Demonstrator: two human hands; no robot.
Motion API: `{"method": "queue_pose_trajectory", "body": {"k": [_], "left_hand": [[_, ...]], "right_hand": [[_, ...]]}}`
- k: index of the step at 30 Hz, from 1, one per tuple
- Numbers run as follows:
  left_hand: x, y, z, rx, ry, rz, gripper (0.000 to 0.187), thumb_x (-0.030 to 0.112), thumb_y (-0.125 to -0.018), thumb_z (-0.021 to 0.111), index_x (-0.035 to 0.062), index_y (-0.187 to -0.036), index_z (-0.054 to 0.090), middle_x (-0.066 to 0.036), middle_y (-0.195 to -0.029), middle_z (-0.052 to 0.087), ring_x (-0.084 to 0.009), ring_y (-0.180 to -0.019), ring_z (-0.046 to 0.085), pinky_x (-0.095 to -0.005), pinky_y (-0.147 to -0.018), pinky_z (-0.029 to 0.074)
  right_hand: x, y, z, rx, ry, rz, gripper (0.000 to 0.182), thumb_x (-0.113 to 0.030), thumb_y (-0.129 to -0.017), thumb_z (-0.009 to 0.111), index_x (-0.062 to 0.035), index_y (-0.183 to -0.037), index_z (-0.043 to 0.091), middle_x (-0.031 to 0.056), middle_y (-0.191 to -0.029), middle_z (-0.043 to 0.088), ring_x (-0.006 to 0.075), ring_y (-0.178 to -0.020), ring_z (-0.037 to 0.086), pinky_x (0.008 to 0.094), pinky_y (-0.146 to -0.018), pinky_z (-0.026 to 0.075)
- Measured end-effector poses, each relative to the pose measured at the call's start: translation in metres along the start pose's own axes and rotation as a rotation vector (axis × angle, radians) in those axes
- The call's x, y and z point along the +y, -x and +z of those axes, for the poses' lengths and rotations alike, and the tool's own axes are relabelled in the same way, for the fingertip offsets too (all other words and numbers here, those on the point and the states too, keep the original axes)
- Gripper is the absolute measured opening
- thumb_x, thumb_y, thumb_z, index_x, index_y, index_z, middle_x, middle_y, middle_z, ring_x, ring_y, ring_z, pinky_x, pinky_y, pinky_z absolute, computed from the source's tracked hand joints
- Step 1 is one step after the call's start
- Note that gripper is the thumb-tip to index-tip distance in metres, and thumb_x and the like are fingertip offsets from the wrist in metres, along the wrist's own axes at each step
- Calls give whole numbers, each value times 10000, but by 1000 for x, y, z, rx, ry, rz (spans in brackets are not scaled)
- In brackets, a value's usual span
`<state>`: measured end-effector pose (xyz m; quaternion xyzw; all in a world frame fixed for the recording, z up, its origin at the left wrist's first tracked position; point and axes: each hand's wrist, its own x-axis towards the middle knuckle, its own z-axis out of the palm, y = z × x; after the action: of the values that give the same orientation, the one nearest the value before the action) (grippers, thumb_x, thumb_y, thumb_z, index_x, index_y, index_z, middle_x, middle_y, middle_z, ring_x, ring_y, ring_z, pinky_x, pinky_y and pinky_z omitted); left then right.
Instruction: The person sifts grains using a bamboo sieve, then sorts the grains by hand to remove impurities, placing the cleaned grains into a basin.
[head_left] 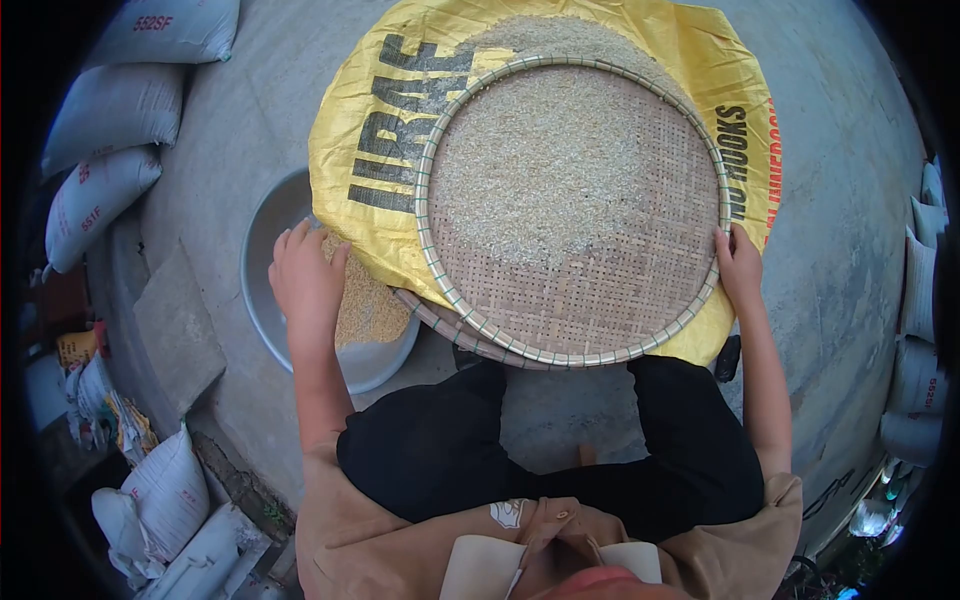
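Note:
My right hand is closed on the right rim of a round woven bamboo winnowing tray. Pale grain covers much of the tray's upper and left part, leaving bare weave below and to the right. Over a grey metal basin at the left is my left hand, back upward, with the thumb apart from the fingers. Yellowish grain lies in the basin, right beside that hand. I see nothing held in my left hand.
Beneath the tray spreads a yellow printed sack, with more pale grain at its far side. Another woven tray's rim shows below it. Full white sacks are stacked at the left; others line the right edge. The floor is concrete.

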<state>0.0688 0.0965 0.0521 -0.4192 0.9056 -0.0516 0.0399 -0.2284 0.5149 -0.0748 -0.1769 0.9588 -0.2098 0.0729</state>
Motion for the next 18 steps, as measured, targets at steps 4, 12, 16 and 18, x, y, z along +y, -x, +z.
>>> {"method": "queue_pose_trajectory", "body": {"k": [4, 12, 16, 18], "left_hand": [[28, 2, 8, 90, 10, 108, 362, 281, -813, 652, 30, -1072, 622, -141, -1274, 534, -355, -1252, 417, -435, -968, 385], [57, -29, 60, 28, 496, 596, 311, 155, -783, 665, 73, -1078, 610, -139, -1278, 521, -362, -1271, 388, -446, -977, 375], [68, -51, 81, 182, 434, 599, 265, 127, -781, 655, 88, -1041, 619, -119, -1324, 470, -358, -1295, 354, -458, -977, 379], [75, -63, 84, 241, 449, 567, 246, 122, -782, 651, 92, -1024, 623, -116, -1329, 460, -359, -1301, 345, -460, -979, 377]], "right_hand": [[-1, 1, 0, 20, -1, -12, 346, -380, -892, 527, -45, -944, 597, 127, -676, 597, 289, -614, 588, 387, -577, 448], [0, 1, 2, 17, -11, -34, 340, -363, -897, 533, -28, -927, 585, 118, -651, 571, 265, -581, 556, 370, -567, 433], [1, 1, 2, 27, -24, -22, 334, -353, -897, 537, -26, -942, 586, 116, -652, 569, 256, -580, 553, 364, -568, 432], [1, 1, 2, 36, -19, -30, 335, -353, -896, 539, -26, -946, 586, 115, -652, 569, 256, -580, 553, 364, -567, 432]]}}
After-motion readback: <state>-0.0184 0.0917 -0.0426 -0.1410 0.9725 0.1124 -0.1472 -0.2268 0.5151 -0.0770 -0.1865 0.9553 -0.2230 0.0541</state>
